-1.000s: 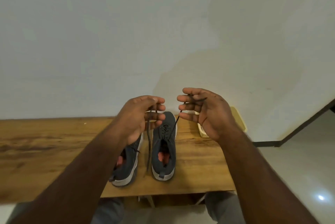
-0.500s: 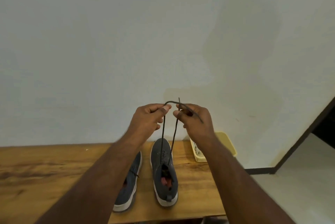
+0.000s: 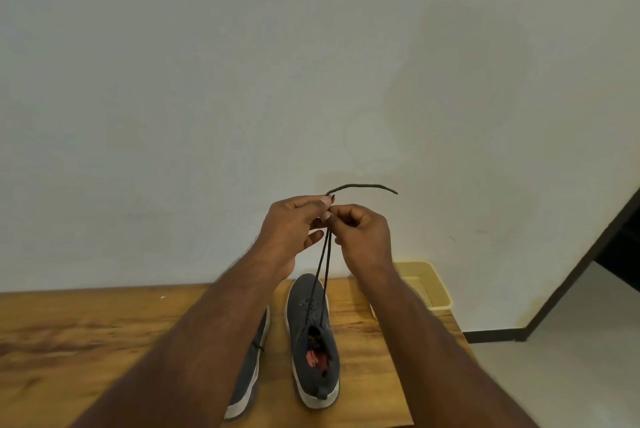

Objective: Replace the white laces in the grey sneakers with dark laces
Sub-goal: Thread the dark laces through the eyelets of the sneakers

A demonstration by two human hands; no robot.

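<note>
Both hands meet just above the middle of the frame, raised in front of the pale wall (image 3: 207,81). The left hand (image 3: 294,225) pinches the dark lace (image 3: 325,257) between thumb and forefinger, its grip narrow and closed on the cord. The right hand (image 3: 362,231) is curled with its fingertips against the left's, its grip also tight on the lace. From the pinch two strands run down, close together, to the eyelets of the right sneaker (image 3: 313,341), while one free end arcs up and off to the right above the right hand.

The right sneaker stands on the worktop (image 3: 86,341) at lower centre, toe toward the wall, its grey upper and pale sole plain to see, a reddish insole showing in its opening. The left sneaker (image 3: 247,379) lies just beside it to the left, mostly hidden under the left forearm; a bit of dark lace shows at its edge. A yellow basket (image 3: 429,283) sits at the worktop's far right corner, behind the right forearm.
</note>
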